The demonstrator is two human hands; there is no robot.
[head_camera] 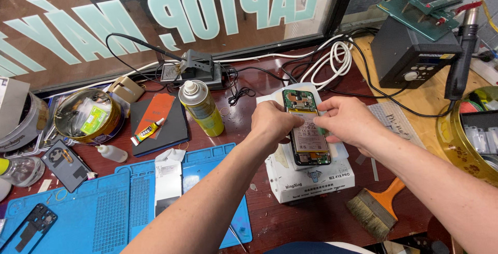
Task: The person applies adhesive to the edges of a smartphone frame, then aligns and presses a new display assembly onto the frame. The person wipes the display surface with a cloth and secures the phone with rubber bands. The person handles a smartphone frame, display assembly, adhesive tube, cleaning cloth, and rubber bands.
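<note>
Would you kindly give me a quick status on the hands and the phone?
Left hand and right hand both on opened phone. Phone lies back-open on white box. Brush alongside, not obstructing.

Two bare forearms show in the head view, with no sleeves, cuffs or gloves anywhere on them. The left forearm enters from about 7 o'clock and ends in the left hand (272,124) near the centre; the right forearm enters from about 4 o'clock and ends in the right hand (348,121). Both wrists are plain: no watch, strap or bracelet shows. No ring shows on the visible fingers. The nails that can be seen look short and unpainted. Fine hair shows along the right forearm. At 6 o'clock, a small edge of dark blue cloth with a pale rim shows, perhaps clothing; it is too cropped to tell.
</note>
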